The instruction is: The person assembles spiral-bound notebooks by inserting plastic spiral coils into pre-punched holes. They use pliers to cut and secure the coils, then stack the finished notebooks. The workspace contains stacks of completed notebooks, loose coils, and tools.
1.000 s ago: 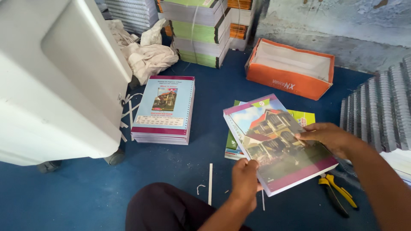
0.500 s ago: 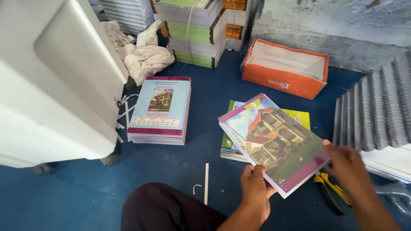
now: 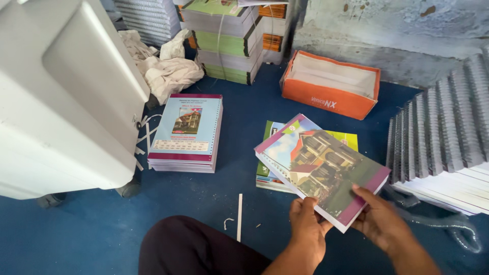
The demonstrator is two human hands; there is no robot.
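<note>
Open blue floor [image 3: 244, 147] left of the left grip [image 3: 308, 224] — only a thin white strip [image 3: 239, 216] there. Ahead sits the green booklet pile [image 3: 270, 168], then an orange box [image 3: 331, 84]. Stacked spiral pads [image 3: 438, 137] crowd the right grip [image 3: 382, 224].

Left hand [image 3: 305, 224] and right hand [image 3: 379, 221] close together, fingers curled, both clamped in grip.

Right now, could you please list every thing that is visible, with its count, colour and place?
Held book: one, house picture cover, purple edge, in both hands.
Book pile: one, pale blue covers, floor left.
Green books: few, beneath held book.
Orange box: one, open, floor behind.
Bound stacks: several, green and grey, back.
White rags: heap, back left.
White machine: one, left.
Spiral-bound rows: grey, right.
Left hand: near edge.
Right hand: near corner.
</note>
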